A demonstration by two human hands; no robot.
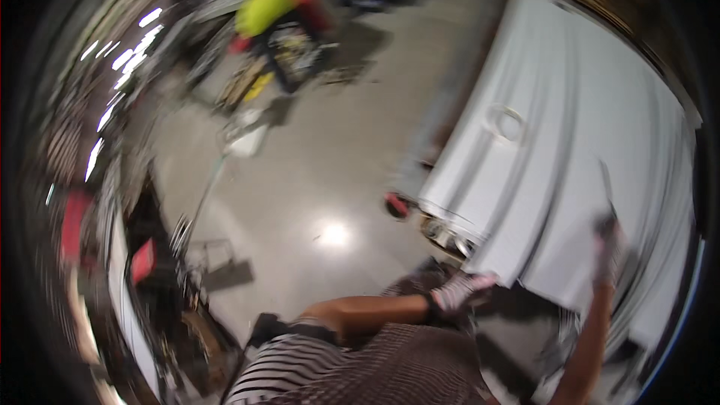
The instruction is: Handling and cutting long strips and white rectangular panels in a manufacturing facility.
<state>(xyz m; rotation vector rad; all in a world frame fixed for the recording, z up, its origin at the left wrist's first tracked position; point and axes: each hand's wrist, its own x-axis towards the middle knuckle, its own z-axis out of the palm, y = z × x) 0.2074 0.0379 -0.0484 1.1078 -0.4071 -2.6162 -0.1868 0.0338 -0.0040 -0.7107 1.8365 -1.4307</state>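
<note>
My right hand (609, 249), in a pale glove, is closed on a thin, long-tipped tool (606, 181) with a dark handle. It is held over the ribbed white panels (551, 142) on the right; blur hides the tool's exact kind. My left hand (459, 290), also gloved and with a dark band at the wrist, is by the panels' near corner. Its fingers look stretched out, and nothing shows in them; whether it touches the panel I cannot tell. A white ring-shaped roll (507, 125) lies on the panels farther off.
A person in a yellow and red top (277, 11) bends over at the upper left. A white dustpan-like piece with a long handle (247, 141) lies on the grey floor (322, 172). A red round object (397, 205) sits beside the panels' near end. Cluttered racks line the left.
</note>
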